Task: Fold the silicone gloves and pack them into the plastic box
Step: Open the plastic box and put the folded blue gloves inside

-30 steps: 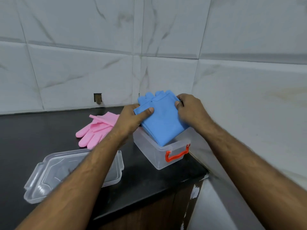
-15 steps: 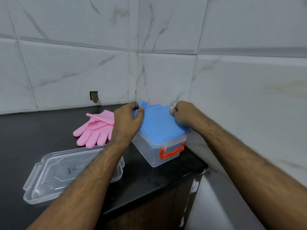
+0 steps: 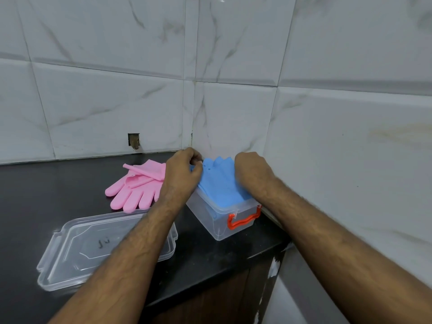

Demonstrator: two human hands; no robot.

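I see my two bare forearms reaching in from six o'clock toward a small clear plastic box with an orange latch handle [image 3: 224, 220], set on a black stone countertop [image 3: 46, 188] in a corner of white marbled wall tiles [image 3: 339, 148]. A folded pair of blue silicone gloves [image 3: 221, 185] lies across the box's open top, its far end at twelve o'clock sticking up past the rim toward the wall.

My left hand [image 3: 181, 176] is curled closed, pinching the blue pair's edge at nine o'clock of the box. My right hand [image 3: 253, 170] is curled over the three o'clock edge; its fingertips are hidden, so I think it is pressing down rather than pinching, but I cannot tell.

A pink pair of silicone gloves [image 3: 135, 189] lies flat on the counter at nine o'clock of the box, not yet packed. The clear flat plastic lid [image 3: 77, 251] rests at seven o'clock.

Risks, as I judge them: springy silicone may unfold once released, leaving no room for the pink pair. Uneven pressing could tip or slide the light box toward the counter edge at five o'clock.
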